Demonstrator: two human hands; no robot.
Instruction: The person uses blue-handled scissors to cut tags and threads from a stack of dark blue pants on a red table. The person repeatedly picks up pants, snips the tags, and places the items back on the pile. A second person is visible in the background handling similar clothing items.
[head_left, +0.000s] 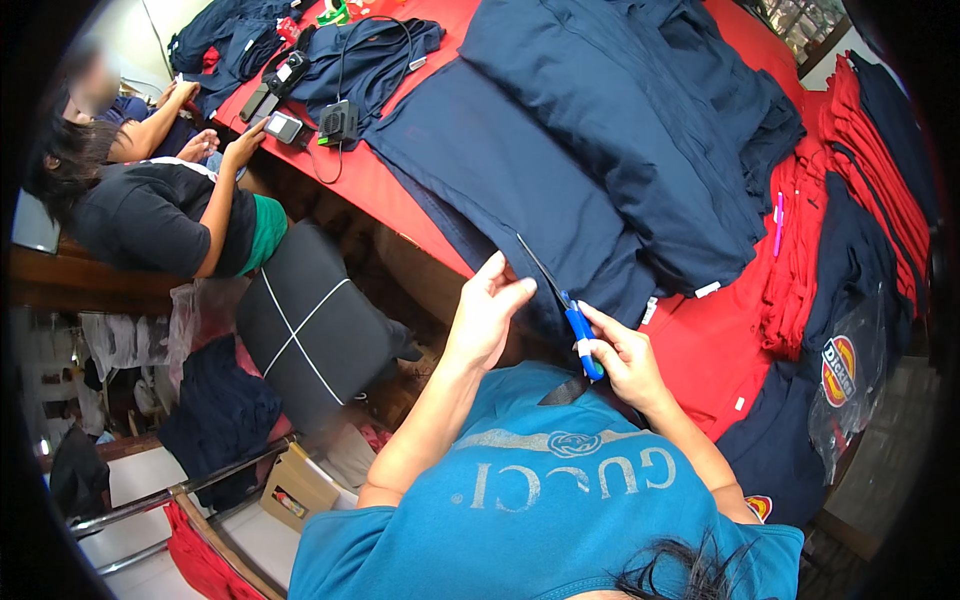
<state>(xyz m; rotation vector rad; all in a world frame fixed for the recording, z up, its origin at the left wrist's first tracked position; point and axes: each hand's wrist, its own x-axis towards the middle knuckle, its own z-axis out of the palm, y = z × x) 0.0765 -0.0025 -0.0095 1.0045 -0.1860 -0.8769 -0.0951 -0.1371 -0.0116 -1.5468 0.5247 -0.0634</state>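
Observation:
My right hand (622, 362) grips blue-handled scissors (580, 338), their narrow blades pointing up and to the left over dark navy fabric. The blades look nearly together. To the left of the blade tips is my left hand (485, 318), its thumb and forefinger apart, with nothing visible between them. It hovers by the near left edge of a navy garment (520, 170) spread on the table. Whether its fingertips touch the cloth, I cannot tell. A thick pile of folded navy garments (640, 130) lies just beyond and to the right of the scissors.
The table has a red cover (700, 345). Red garments (795, 260) and more navy clothes (775, 440) are stacked on the right, beside a clear plastic bag (850, 375). Two people sit at the far left, near small electronic devices (338, 122). A black chair (310, 310) stands left of me.

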